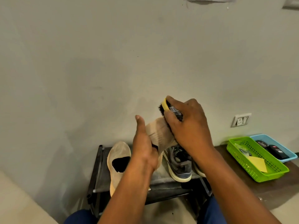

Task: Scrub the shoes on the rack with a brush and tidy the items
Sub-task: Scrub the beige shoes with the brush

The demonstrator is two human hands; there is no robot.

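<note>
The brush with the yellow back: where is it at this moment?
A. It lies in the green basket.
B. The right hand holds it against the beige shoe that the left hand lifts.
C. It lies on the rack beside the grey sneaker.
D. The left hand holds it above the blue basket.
B: the right hand grips the brush, bristles at the beige shoe held up by the left hand.

Beige shoes, yellow-backed brush, green basket, blue basket.

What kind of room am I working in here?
Probably a home entryway or a room corner: a low black shoe rack stands against a plain painted wall, a wall socket sits low, and green and blue storage baskets rest alongside.
</note>
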